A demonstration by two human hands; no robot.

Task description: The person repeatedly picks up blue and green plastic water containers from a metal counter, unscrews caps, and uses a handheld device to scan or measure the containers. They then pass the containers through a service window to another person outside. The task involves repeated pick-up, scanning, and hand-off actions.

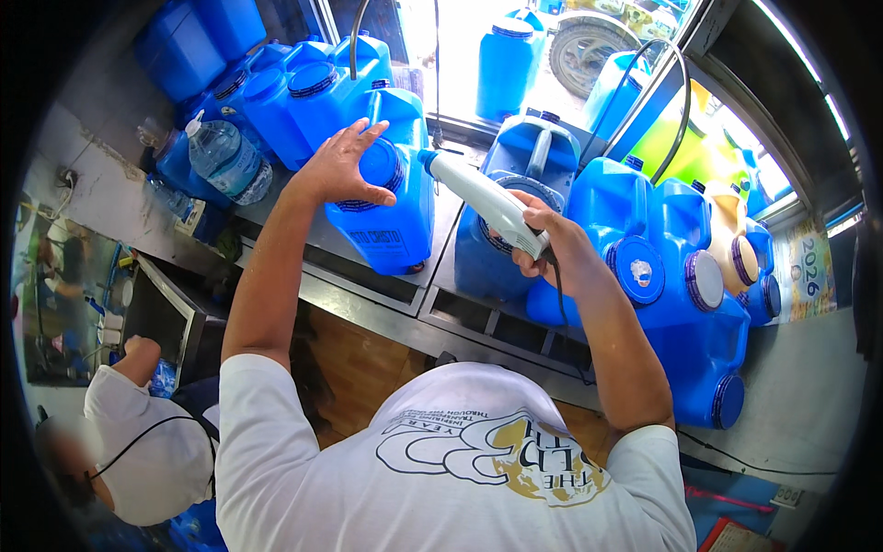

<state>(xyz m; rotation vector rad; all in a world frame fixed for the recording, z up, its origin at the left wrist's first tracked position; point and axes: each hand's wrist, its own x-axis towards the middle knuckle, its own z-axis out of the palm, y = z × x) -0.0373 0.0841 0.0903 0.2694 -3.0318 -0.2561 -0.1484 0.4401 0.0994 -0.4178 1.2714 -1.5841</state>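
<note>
"What's that left hand (342,170) doing?"

"Splayed over the blue jug (400,216) on the tabletop (299,221), forearm (262,285) reaching forward."

"And the right hand (561,244)?"

"Elbow (644,400) bent, wrapped round the white corded tool (483,200), nozzle (428,159) toward the jug."

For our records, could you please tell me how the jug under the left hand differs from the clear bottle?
The jug is opaque blue; the clear bottle is transparent. The jug is boxy; the clear bottle rounded. The jug's cap is blue; the clear bottle's is white. Both are capped.
</note>
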